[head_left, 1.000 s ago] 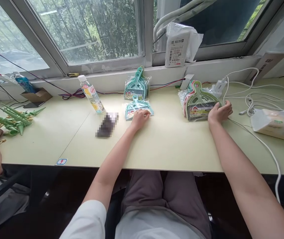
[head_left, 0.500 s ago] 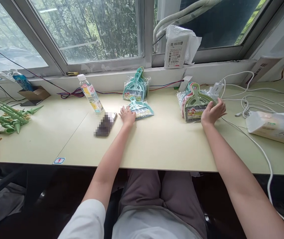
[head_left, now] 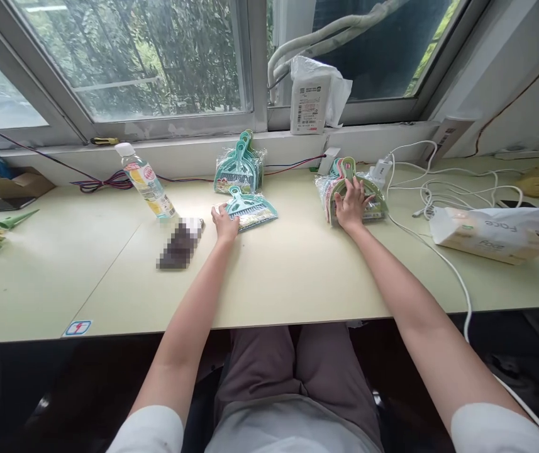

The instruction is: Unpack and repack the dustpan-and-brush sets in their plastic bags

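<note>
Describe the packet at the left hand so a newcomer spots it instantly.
On the pale yellow table, look left of the tissue pack, to the left hand. It touches a single blue-green dustpan-and-brush packet lying flat, whereas the neighbouring packets stand bunched together.

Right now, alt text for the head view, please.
A person's left hand touches a single wrapped blue-green dustpan set on a pale table, while the right hand rests on a bundle of wrapped sets. A tilted bottle and a partly pixelated dark object are at left.
</note>
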A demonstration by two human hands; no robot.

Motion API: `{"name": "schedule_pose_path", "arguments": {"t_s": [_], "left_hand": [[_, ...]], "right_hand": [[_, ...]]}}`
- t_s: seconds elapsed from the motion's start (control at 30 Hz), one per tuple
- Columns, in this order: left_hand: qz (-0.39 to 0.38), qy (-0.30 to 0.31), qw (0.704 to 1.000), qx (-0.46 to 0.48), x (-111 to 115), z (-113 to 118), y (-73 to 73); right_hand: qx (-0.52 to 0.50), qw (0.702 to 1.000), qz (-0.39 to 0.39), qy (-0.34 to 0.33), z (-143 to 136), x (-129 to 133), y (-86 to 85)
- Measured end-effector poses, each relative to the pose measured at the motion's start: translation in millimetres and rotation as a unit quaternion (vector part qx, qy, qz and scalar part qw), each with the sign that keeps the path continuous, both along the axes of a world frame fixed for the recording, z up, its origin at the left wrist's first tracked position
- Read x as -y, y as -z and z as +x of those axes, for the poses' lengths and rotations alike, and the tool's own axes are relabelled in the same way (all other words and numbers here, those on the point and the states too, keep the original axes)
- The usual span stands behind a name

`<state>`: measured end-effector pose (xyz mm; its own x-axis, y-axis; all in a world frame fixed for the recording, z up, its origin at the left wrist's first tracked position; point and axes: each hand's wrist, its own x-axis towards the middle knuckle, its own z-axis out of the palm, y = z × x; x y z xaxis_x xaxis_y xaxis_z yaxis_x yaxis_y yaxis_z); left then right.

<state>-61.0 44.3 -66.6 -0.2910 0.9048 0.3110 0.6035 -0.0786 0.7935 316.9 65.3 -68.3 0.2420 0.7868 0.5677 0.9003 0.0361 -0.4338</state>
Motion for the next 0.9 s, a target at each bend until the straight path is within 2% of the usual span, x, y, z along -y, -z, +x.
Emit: {"name": "schedule_pose_path", "arguments": {"t_s": [0.1,0.3,0.5,0.73,0.9], "left_hand": [[-0.009,-0.039,0.999,0.016,3.2,3.6,-3.3],[-0.023,-0.054,0.994,0.089,12.2,6.7,-16.7],[-0.044,-0.088,0.987,0.131,19.7,12.3,-30.1],[-0.057,-0.105,0.982,0.148,22.7,19.0,-33.1],[-0.064,-0.135,0.966,0.211,21.5,12.0,-38.0]], "right_hand": [[0.000,1.000,0.002,0.007,-4.3,-9.7,-3.8],[-0.012,1.000,0.011,0.004,-12.9,-23.3,-15.1],[-0.011,0.999,0.050,0.001,-13.1,-35.6,-17.6],[-0.030,0.998,0.061,0.004,-13.2,-27.3,-20.1],[-0.055,0.989,0.129,0.046,-19.3,-15.5,-28.8]]}}
